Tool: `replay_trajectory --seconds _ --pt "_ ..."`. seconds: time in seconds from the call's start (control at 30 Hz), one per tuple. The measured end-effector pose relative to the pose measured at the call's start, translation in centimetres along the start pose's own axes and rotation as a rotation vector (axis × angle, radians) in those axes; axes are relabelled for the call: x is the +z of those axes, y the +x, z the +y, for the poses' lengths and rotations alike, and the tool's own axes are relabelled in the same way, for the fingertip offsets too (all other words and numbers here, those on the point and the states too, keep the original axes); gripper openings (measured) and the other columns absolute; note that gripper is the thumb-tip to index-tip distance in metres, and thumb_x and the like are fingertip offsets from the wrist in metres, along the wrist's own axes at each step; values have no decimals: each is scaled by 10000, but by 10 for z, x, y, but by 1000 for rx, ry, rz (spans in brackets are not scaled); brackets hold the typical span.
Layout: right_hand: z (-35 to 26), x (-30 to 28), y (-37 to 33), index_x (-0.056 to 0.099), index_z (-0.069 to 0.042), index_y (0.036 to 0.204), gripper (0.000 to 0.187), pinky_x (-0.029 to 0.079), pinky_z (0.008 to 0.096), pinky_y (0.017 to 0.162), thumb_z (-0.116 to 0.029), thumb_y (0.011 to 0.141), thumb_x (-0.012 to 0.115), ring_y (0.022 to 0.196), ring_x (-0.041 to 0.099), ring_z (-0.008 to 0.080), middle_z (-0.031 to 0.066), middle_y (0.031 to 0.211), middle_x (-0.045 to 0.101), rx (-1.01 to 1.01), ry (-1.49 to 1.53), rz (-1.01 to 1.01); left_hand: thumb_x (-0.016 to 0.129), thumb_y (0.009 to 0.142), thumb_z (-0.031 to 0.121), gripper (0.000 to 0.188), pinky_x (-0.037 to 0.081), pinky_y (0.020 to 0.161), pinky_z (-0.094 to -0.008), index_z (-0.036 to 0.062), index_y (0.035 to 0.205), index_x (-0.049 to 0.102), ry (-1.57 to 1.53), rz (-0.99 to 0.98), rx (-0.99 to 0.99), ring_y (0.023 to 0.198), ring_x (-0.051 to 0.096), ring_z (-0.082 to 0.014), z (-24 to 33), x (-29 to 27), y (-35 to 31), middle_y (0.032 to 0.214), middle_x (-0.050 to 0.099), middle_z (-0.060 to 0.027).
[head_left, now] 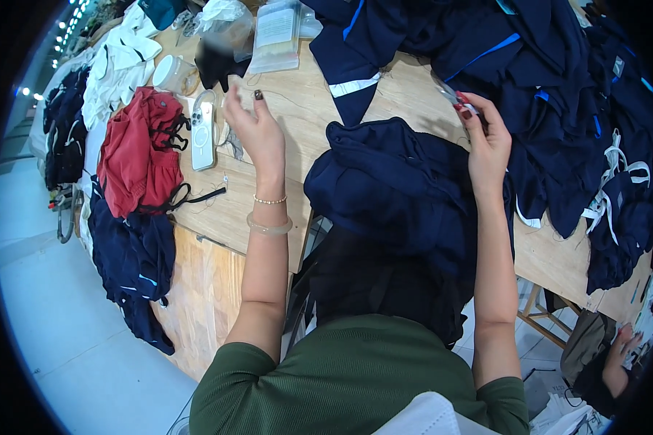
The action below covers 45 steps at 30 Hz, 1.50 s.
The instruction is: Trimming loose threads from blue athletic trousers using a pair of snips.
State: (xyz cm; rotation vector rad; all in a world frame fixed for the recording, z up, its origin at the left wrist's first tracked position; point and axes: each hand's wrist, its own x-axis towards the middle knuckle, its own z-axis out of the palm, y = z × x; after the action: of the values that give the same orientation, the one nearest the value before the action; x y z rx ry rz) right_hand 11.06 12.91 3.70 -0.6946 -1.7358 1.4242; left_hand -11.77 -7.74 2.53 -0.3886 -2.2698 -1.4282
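The dark navy fabric garment (pixel 392 181) lay bunched, slanting from far left to near right, with the nearer right hand (pixel 490 141) just beyond its far-right corner, fingers pinching small red-handled snips (pixel 458 104). The left hand (pixel 256 134) hung off its left side, fingers parted, seemingly empty. Beneath it spread the pale wooden desk (pixel 297 101); farther left, whitish floor (pixel 72 341).

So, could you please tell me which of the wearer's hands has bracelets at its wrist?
The left hand: a beaded bracelet and a pale bangle circle its wrist; the right hand, gripping a red-handled tool, has none.
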Motion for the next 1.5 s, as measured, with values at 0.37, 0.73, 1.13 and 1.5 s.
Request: replay_trajectory --seconds 0.37,0.73,1.13,1.5 --pt "-8 7 -12 651 23 1126 194 468 208 759 -70 968 589 863 617 80 45 982 692 19 43 -156 706 825 39 169 492 774 -293 23 992 725 -82 -863 359 864 631 -192 32 7 -36 942 669 -80" --pt "-13 40 -15 710 -73 911 132 484 314 653 -147 803 728 769 592 219 49 783 609 -418 -511 -284 503 982 -17 108 577 651 -252 -43 981 609 -315 -818 -24 784 709 -149 40 8 -40 815 687 -115" --pt "-2 59 -6 693 -102 886 138 511 323 657 -180 781 739 802 572 196 12 778 573 -579 -680 -320 473 990 -28 118 600 687 -270 -54 970 587 -360 -809 -44 795 704 -151 41 6 -40 816 662 -101" --pt "-3 62 -4 687 -103 877 134 514 325 655 -186 785 737 803 583 202 16 787 591 -593 -708 -342 467 1007 11 136 589 676 -262 -33 976 592 -486 -789 -179 768 695 -154 40 6 -38 817 652 -78"
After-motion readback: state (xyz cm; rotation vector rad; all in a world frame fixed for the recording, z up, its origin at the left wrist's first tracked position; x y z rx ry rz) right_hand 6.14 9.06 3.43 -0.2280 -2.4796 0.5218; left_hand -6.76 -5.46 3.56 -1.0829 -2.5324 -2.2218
